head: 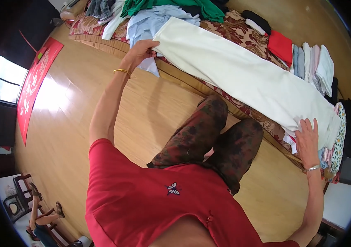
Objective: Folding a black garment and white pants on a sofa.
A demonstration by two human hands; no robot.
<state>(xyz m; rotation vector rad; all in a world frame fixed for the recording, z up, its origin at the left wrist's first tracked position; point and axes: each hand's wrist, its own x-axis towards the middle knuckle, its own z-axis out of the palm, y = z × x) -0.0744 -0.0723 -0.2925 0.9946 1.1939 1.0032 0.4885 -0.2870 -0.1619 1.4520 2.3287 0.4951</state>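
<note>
A pair of white trousers [231, 68], folded lengthwise, stretches across a patterned sofa seat [225, 26]. My left hand [141, 51] pinches the corner of its narrow hem end between thumb and fingers. At the other end, beside the ribbed waistband, my right hand [307, 142] lies on the cloth with its fingers spread, and the fabric wrinkles by the fingertips. Light blue garments [157, 23] lie loosely near my left hand. Just past the waistband is a folded floral garment [340, 139].
Folded clothes [310, 61] stand in a row along the sofa back, next to a red folded garment [280, 46]. A green garment [175, 7] tops the loose pile. A red printed sheet [36, 89] lies on the wooden floor [76, 123]. Another person's legs [39, 216] show at lower left.
</note>
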